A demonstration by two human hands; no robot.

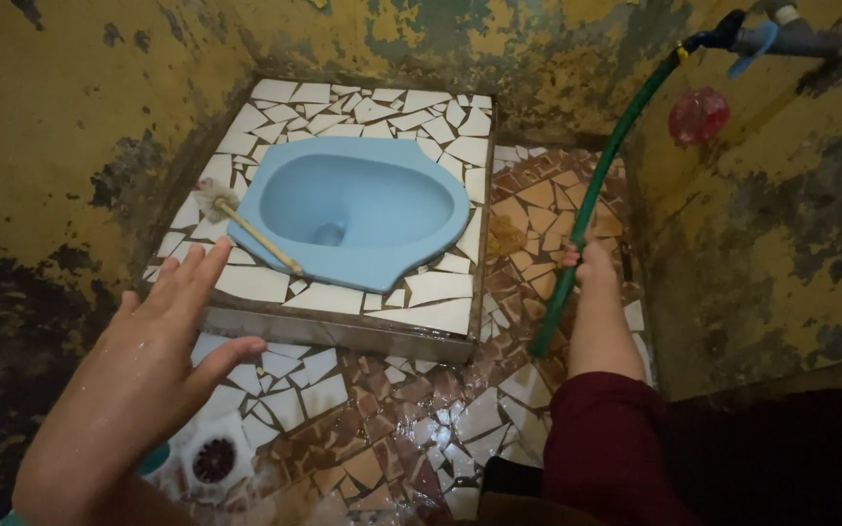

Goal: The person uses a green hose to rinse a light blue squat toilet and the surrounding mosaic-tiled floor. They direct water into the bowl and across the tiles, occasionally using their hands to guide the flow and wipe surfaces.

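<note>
The green hose [592, 190] runs from the tap [782, 34] at the far right, where a blue fitting joins it, down in a curve to the tiled floor [411, 429] on the right. The right hand [592, 265] has its grip wrapped around the hose about two thirds of the way down, fingers pressed together on it; the dark red sleeve [606, 448] covers the arm nearer the camera. A red round thing [699, 115] hangs on the wall just right of the hose.

To the left, the blue squat toilet pan [358, 209] sits in a raised platform [440, 317] faced with broken white tile pieces. A toilet brush [246, 229] with a wooden handle lies across the pan's left rim, its white bristle head at the far left. The left hand [153, 336] hovers wet and spread open, holding nothing, near the platform's near-left corner, just short of the brush handle. Below it a round floor drain [213, 460] sits in the mosaic floor. Peeling yellow walls [70, 127] close in on three sides.
</note>
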